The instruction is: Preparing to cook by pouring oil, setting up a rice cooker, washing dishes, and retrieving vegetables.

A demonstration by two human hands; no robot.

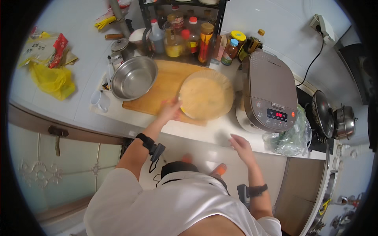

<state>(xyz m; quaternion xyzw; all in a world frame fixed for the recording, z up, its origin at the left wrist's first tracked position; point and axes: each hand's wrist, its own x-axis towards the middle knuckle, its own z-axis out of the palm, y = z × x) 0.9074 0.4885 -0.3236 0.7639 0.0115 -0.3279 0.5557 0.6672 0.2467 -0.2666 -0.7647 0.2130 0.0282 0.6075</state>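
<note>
A round, pale yellow flat food [205, 96] lies in a pleated paper liner [226, 85], blurred by motion, above the right part of a wooden cutting board [165, 73]. My left hand [170, 109] grips the liner's left edge; a rim, perhaps of a plate, shows there, but what supports the liner is mostly hidden. Off the counter's front edge, my right hand [240, 146] holds nothing, its fingers slightly bent and apart. To its upper right stands a brown rice cooker [270, 91] with its lid down and its display lit.
A stainless steel bowl [135, 78] overlaps the board's left end. Behind is a black rack [218, 26] with several sauce bottles. Jars [236, 38] stand beside it. A clear plastic bag [291, 135], a lidded wok [323, 113] and a steel pot [345, 122] are right; a white mug [100, 100] is left.
</note>
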